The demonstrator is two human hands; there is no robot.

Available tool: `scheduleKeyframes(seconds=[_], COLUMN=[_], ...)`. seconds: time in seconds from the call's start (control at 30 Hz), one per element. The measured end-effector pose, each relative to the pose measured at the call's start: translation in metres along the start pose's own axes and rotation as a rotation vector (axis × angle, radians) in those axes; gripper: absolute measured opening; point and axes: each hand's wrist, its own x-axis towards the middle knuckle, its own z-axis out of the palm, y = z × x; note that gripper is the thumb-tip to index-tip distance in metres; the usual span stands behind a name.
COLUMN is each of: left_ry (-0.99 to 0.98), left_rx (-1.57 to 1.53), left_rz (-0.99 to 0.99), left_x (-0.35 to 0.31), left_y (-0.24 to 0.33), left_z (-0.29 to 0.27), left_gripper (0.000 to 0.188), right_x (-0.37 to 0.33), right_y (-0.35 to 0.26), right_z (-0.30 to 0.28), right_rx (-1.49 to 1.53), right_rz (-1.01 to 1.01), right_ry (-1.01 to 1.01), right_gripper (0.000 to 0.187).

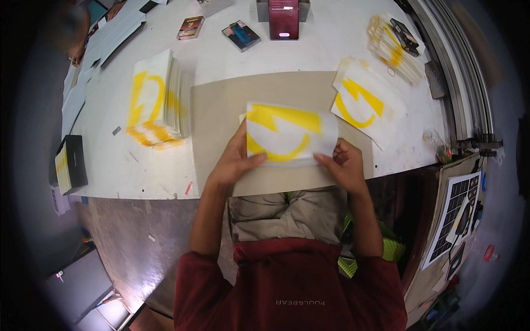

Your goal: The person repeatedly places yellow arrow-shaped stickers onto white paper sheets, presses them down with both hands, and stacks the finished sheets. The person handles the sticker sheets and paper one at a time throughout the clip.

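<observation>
While both forearms reach forward | left hand [234,160] pinches sheet [290,134] | right hand [342,163] pinches its lower edge

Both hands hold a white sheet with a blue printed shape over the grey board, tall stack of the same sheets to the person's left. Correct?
Not quite: the printed shape is yellow, not blue, as the head view shows. Left hand and right hand do hold the white sheet over the grey board, with the tall stack to the person's left.

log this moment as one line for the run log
left hand: holds white sheet with yellow print | right hand: holds same sheet | under it: tan board | left: sheet stack
</observation>
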Motion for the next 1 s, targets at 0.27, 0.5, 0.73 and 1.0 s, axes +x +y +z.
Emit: scheduleKeyframes(seconds=[0.27, 0.5, 0.73, 1.0], left_ry=[0.252, -0.095, -0.141, -0.163], left_rx=[0.151, 0.615, 0.545, 0.546], left_rz=[0.011, -0.101, -0.011, 0.025], left_x=[-0.02, -0.027, -0.02, -0.035], left_y=[0.012, 0.013, 0.023, 0.014], left_z=[0.024, -0.005, 0.001, 0.001], left_gripper=[0.079, 0.055, 0.038, 0.027], right_x=[0.026, 0.017, 0.03, 0.034], right_y=[-0.011, -0.017, 0.038, 0.001], right_z=[0.013, -0.006, -0.03, -0.02], right_rx=[0.167, -0.14, 0.596, 0.298], right_rz=[-0.18, 0.045, 0.183, 0.082], right_ry=[-0.014, -0.231, -0.33, -0.617], right_gripper=[0.027, 0.024, 0.04, 0.078])
